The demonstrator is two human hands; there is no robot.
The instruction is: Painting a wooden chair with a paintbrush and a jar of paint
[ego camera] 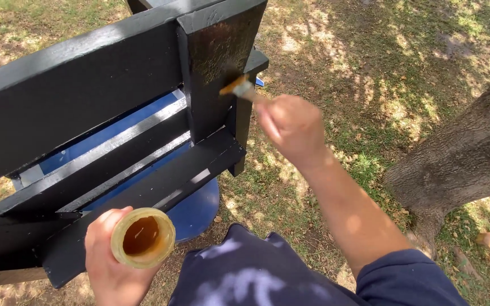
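the right hand (291,126) is stretched out ahead on a nearly straight arm, its fingers curled tight around the handle of a small paintbrush (239,88), so the handle is mostly hidden in the fist and only the metal band and bristles show beyond the knuckles. the bristle tip sits just past the fingertips, touching the wet, dark upright post (218,56) of a black wooden bench (80,85). the brush looks light and stiff in the handle, soft at the tip, and it is best held low on the handle as it is here, since a glossy coating would likely make it slippery nearer the band. the left hand (109,260) is drawn in close to the body, forearm bent, fingers wrapped round the side of a small yellowish cup (143,237) holding amber liquid; the cup stands open-end up inside the curl of the fingers, thumb side hidden. it seems light, thin-walled and easy to spill, so a hold around the middle suits it. beyond the right knuckles lie grass and a tree trunk (460,158).
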